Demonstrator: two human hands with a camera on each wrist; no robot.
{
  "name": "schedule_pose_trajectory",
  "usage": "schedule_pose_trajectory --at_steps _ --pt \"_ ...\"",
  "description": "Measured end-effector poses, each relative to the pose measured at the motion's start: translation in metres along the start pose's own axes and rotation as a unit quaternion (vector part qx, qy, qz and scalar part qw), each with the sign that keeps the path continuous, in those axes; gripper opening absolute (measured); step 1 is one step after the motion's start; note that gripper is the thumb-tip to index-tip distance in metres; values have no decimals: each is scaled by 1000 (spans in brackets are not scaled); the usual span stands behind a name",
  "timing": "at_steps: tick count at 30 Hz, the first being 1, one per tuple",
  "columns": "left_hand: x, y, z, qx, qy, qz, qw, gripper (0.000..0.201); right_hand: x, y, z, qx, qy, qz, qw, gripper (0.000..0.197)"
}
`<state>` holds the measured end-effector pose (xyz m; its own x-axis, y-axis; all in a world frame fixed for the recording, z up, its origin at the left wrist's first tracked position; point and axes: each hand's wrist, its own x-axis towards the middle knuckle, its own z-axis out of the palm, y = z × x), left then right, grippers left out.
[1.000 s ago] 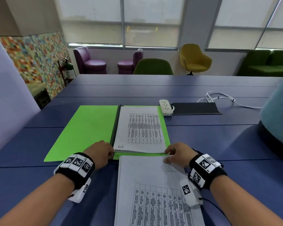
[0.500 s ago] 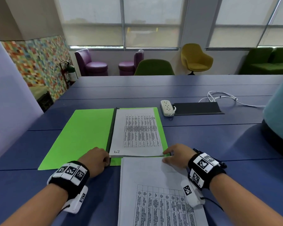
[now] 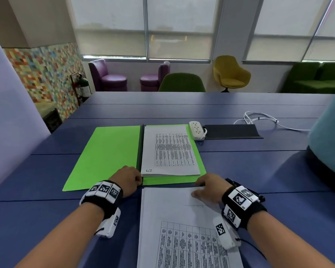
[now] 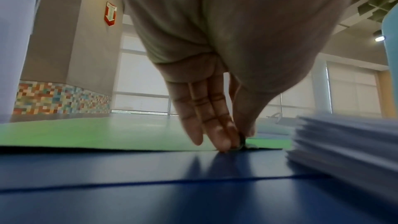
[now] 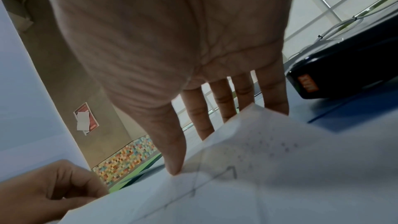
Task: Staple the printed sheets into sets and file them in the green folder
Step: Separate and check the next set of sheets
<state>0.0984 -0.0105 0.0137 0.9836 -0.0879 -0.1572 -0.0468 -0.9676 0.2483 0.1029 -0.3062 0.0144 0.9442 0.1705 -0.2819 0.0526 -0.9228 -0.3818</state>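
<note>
The open bright-green card folder (image 3: 112, 153) lies flat just beyond both hands, its dark spine (image 3: 141, 149) running straight away from the person, and a filed stack of white printed sheets (image 3: 169, 151) rests on the half ahead of the right hand. The left hand (image 3: 128, 179) is the nearer to the spine: in the left wrist view its fingers (image 4: 206, 122) and thumb are seen pinching the near edge of the folder at the foot of the spine, so it is grasping the folder. The right hand (image 3: 211, 187) is released, with straight, spread fingers (image 5: 200, 117) laid on the far end of a second thick stack of loose white printed sheets (image 3: 184, 229). That stack lies between the two forearms, its long axis also pointing away from the person, and its far edge is just short of the folder's near edge. It is judged that the coming move turns on this gap, the near stack being only a short push from the folder. A black stapler (image 5: 344, 67) sits just outside the right hand. Everything is carried by a dark blue worktop (image 3: 240, 167); a white power strip (image 3: 196, 130) and a white cable (image 3: 263, 118) lie well beyond the right hand. Purple, green and yellow chairs stand under blinded windows at the far wall.
</note>
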Motion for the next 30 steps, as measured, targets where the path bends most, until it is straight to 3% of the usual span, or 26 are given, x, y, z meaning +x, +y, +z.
schedule_pose_trajectory --at_steps 4,6,9,16,19,25,28,30 --pt "-16 17 2 -62 42 14 997 25 -2 -11 2 -54 -20 -35 998 48" --pt "-26 29 8 -79 14 35 996 33 -3 -19 5 -86 -27 -55 994 49" --pt "-39 35 20 -50 -24 28 998 49 -4 -24 6 -106 -36 -68 991 48" --pt "-60 41 25 1 8 6 1000 75 -9 -24 3 -81 -37 -94 992 52" --pt "-63 48 25 9 -8 -9 1000 85 -12 -25 4 -72 -41 -96 992 58" --pt "-59 63 14 25 -55 -42 997 83 -16 -28 5 -93 -60 -77 991 73" --pt "-55 69 13 99 -59 -18 993 88 -16 -30 6 -107 -52 -85 989 78" --pt "-57 72 14 99 -44 -1 994 76 -19 -32 6 -112 -49 -99 988 81"
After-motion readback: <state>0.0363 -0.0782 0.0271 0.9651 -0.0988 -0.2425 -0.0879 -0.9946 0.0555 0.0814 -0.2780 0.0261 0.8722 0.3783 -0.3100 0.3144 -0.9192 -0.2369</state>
